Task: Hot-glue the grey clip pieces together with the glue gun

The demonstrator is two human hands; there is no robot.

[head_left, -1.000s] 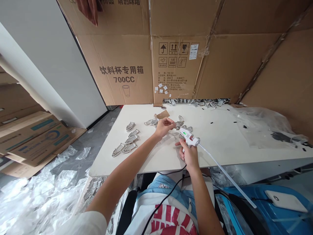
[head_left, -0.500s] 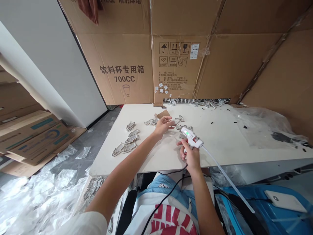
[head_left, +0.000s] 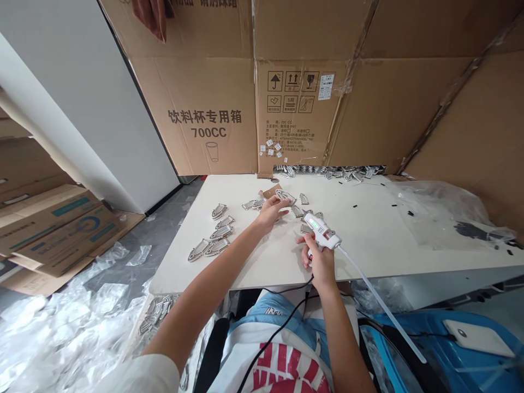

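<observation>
My left hand (head_left: pixel 272 213) is closed on a silver metal frame piece (head_left: pixel 284 195), pinching it at the fingertips above the white table (head_left: pixel 254 262). A white hot glue gun (head_left: pixel 321 229) sits in the grip of my right hand (head_left: pixel 320 259), its green light lit and its nozzle pointing up and left. A long translucent glue stick (head_left: pixel 380 300) trails from its back end. Loose metal frames (head_left: pixel 296 211) lie between the two hands, partly hidden by the gun. Further left, several similar metal frames (head_left: pixel 220 231) lie in an uneven column.
A cardboard wall (head_left: pixel 204 87) stands behind the table, with many metal pieces (head_left: pixel 352 172) in a gap beneath it. Right of the hands are a clear plastic bag (head_left: pixel 434 213) and small black bits. A black cable (head_left: pixel 270 338) crosses my lap.
My left hand has shifted slightly left and turned, bringing the metal frame up and left, away from the loose frames. My right hand and the glue gun have hardly moved.
</observation>
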